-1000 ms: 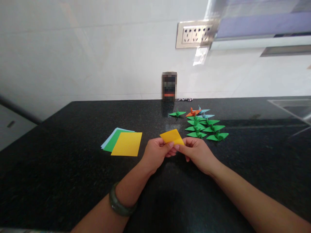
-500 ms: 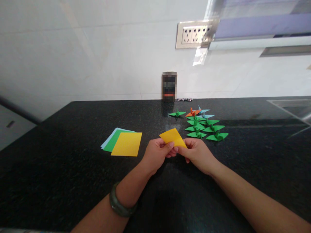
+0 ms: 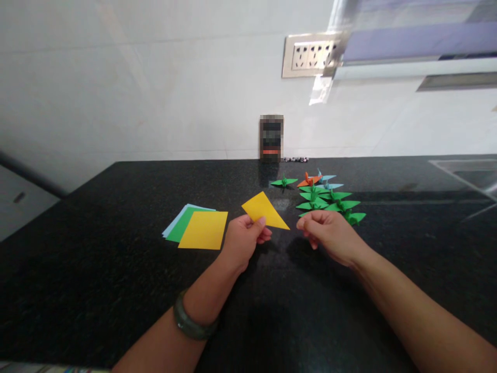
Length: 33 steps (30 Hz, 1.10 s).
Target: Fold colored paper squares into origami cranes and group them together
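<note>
A folded piece of yellow paper [image 3: 261, 206] is resting in the left hand [image 3: 243, 239], above the middle of the table [image 3: 97, 290]; the thumb is pressing on its near edge and the fingers are supporting it from below, so this hand is clamping the paper; one sharp corner is pointing toward the right hand [image 3: 333, 233]; that hand is hovering just beside the corner, apart from the paper, its fingers bending in toward the thumb; I cannot tell whether the tips are touching.

To the left, a yellow sheet [image 3: 204, 230] is lying flat near the left hand, partly covering a green sheet [image 3: 181, 224], which is covering most of a light blue sheet [image 3: 174, 221]; a dark bangle [image 3: 193, 322] is circling the left wrist.

Beyond the right hand, green paper birds [image 3: 312, 197] are sitting close together, the hand partly hiding the nearest ones; an orange bird [image 3: 308, 181] and light blue birds [image 3: 332, 185] are standing behind them; a single green bird [image 3: 284, 182] is sitting apart to their left.

Farther back, a pixelated upright object [image 3: 272, 139] is standing by the wall [image 3: 174, 93]; a beaded cord [image 3: 296, 159] is lying beside its foot.
</note>
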{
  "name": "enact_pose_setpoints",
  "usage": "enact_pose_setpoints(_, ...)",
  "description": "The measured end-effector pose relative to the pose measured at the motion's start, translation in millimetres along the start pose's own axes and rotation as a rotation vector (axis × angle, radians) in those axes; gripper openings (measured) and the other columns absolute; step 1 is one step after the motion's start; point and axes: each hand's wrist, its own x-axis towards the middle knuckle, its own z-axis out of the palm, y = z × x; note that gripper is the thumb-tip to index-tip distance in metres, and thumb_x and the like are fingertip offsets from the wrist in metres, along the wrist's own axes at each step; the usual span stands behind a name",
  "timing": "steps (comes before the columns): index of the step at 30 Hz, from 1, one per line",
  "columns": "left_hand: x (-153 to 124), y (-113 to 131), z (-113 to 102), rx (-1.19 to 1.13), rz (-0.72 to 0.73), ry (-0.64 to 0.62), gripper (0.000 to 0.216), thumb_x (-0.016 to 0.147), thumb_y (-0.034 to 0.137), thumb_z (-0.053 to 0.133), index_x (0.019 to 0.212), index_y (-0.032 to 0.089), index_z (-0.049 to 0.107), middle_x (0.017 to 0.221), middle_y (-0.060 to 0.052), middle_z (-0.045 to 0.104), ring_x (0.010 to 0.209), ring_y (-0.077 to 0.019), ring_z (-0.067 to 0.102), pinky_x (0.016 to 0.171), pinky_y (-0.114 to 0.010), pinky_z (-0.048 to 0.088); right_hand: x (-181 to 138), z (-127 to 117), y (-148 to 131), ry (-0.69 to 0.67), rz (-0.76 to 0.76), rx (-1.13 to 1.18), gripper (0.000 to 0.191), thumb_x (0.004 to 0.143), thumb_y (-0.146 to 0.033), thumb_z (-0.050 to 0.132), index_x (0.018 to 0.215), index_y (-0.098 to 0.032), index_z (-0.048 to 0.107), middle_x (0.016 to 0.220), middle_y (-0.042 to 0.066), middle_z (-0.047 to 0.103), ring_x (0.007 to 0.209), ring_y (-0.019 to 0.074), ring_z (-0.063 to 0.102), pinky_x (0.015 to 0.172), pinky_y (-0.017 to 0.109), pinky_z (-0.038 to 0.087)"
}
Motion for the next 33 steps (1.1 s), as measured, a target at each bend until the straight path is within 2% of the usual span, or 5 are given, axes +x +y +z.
enact_pose_setpoints(5,-5.2,1.2,1.4,0.012,-0.092,-0.249,0.022,0.065,0.031,0.068,0.067,0.01,0.062,0.054,-0.003,0.062,0.047,-0.0084,0.055,0.048,-0.019,0.041,-4.2,10.7,-0.6,-0.112,0.004,0.097,0.023,0.068,-0.036,0.064,0.066,-0.015,0.056,0.052,-0.005,0.05,0.039,0.0039,0.038,0.035,0.016,0.031)
enact_pose_setpoints(12,-2.1,0.0,-0.6,-0.133,-0.003,-0.154,0.021,0.065,0.032,0.067,0.067,0.012,0.058,0.062,-0.001,0.062,0.055,-0.0099,0.056,0.056,-0.023,0.046,-11.1,26.4,5.6,-0.214,0.088,-0.041,0.023,0.07,-0.035,0.061,0.062,-0.013,0.061,0.054,-0.001,0.056,0.041,0.0047,0.04,0.037,0.017,0.033)
enact_pose_setpoints(18,-2.3,-0.5,-1.4,0.001,0.036,-0.152,0.018,0.066,0.03,0.065,0.068,0.013,0.061,0.057,0.001,0.059,0.052,-0.0087,0.052,0.052,-0.021,0.042,-6.7,21.1,5.5,-0.002,-0.16,-0.01,0.026,0.071,-0.036,0.061,0.089,-0.017,0.06,0.069,0.0,0.059,0.048,0.0076,0.045,0.04,0.018,0.036)
enact_pose_setpoints(27,-3.7,0.8,0.0,-0.113,-0.053,-0.251,0.018,0.066,0.027,0.065,0.076,0.011,0.065,0.066,-0.003,0.066,0.059,-0.012,0.06,0.063,-0.026,0.048,-5.0,19.4,6.6,0.033,-0.143,-0.049,0.027,0.074,-0.035,0.057,0.089,-0.014,0.064,0.061,-0.002,0.055,0.042,0.007,0.042,0.041,0.02,0.034)
enact_pose_setpoints(33,-2.8,-0.7,-0.3,-0.051,0.002,-0.181,0.016,0.068,0.026,0.063,0.077,0.013,0.067,0.064,-0.002,0.065,0.057,-0.0114,0.057,0.06,-0.025,0.046,-6.2,20.6,5.7,0.032,-0.159,-0.05,0.024,0.073,-0.035,0.058,0.085,-0.015,0.066,0.062,-0.001,0.058,0.045,0.0085,0.045,0.043,0.021,0.037)
